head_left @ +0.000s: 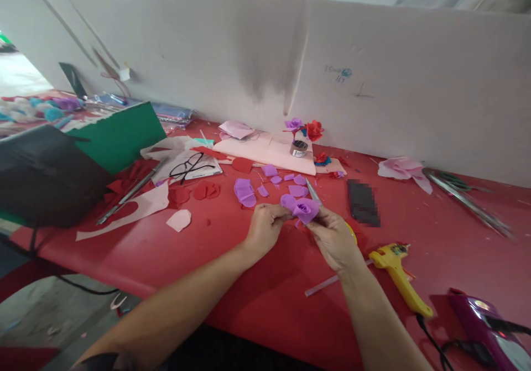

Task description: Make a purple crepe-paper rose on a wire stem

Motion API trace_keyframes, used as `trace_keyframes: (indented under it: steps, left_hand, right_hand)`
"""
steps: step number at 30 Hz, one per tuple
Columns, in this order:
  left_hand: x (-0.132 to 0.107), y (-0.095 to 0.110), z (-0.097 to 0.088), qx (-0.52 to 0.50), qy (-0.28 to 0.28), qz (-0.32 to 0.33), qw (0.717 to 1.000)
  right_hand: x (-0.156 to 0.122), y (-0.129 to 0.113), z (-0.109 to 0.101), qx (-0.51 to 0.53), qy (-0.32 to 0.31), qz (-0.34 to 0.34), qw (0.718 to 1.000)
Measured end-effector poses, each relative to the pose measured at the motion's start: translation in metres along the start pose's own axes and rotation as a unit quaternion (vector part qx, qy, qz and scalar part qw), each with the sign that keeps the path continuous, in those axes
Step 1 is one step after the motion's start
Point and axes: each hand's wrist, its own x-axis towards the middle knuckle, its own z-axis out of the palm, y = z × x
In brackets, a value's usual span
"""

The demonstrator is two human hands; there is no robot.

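Both my hands meet over the middle of the red table (257, 282). My left hand (265, 224) is closed, its fingers pinching a petal at the left side of a small purple paper rose (305, 209). From the right, my right hand (334, 235) grips the same rose, fingers curled round it, and a thin silver tool (313, 190) sticks up from this hand beside the flower. Loose purple petals (244, 190) lie just beyond my hands.
A yellow glue gun (398, 274) lies at the right, a purple device (485, 321) at the near right corner. Finished purple and red roses (305, 129) stand by the white wall. Glasses (188, 166), red cut-outs, scissors (128, 194) and green board (120, 133) are left.
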Motion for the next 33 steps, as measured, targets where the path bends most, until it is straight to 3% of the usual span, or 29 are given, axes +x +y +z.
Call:
trace_keyframes:
  steps: [15,27,33]
  left_hand:
    - [0.002,0.002,-0.003,-0.149,-0.131,-0.035,0.980]
    - [0.002,-0.001,-0.003,-0.075,-0.099,-0.025,0.992]
    - [0.002,-0.006,-0.002,-0.064,-0.053,-0.002,0.997]
  right_hand:
    - [-0.003,-0.017,-0.005,-0.071,-0.076,-0.005,0.995]
    - [-0.006,-0.020,-0.001,-0.051,-0.069,0.006,0.996]
    - [-0.010,-0.025,-0.003,-0.048,-0.072,-0.004,0.996]
